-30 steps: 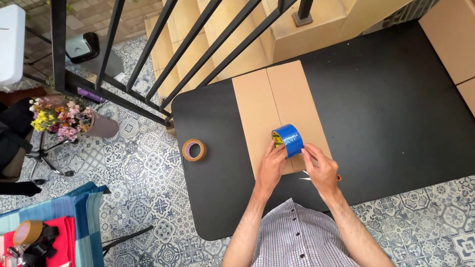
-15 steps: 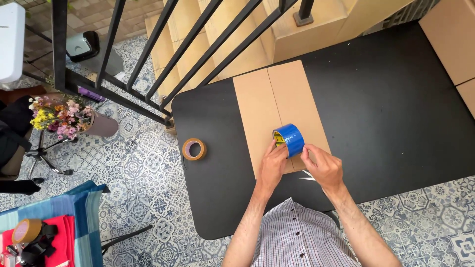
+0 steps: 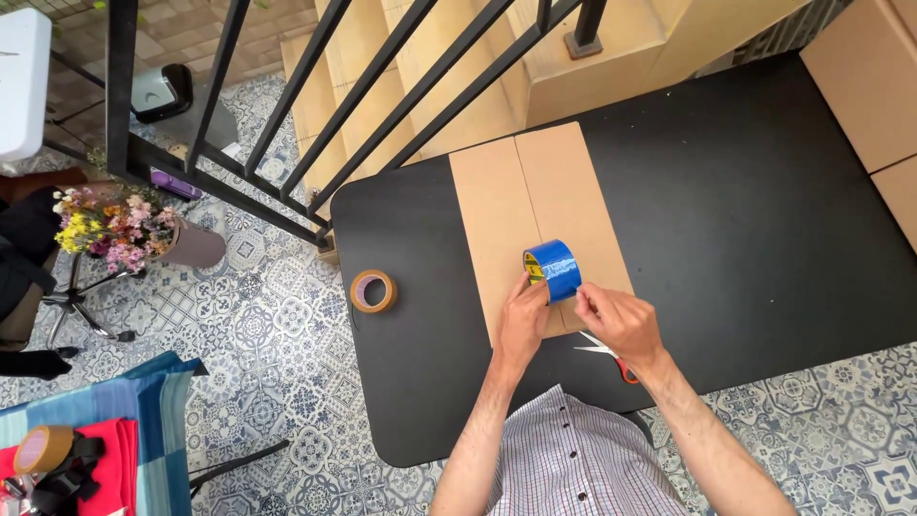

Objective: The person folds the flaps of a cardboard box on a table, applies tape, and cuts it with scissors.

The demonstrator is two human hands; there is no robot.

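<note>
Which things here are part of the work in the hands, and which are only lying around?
In use:
- blue tape roll, gripped by the left hand while the right hand picks at it
- flat cardboard box beneath it
- scissors beside the right hand

Lying about:
- brown tape roll near the table's left edge
- flower pot on the floor
- another tape roll on red cloth

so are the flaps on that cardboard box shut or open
Shut: the cardboard box lies with both flaps flat, meeting along a centre seam. The blue tape roll stands on edge over the seam.
</note>
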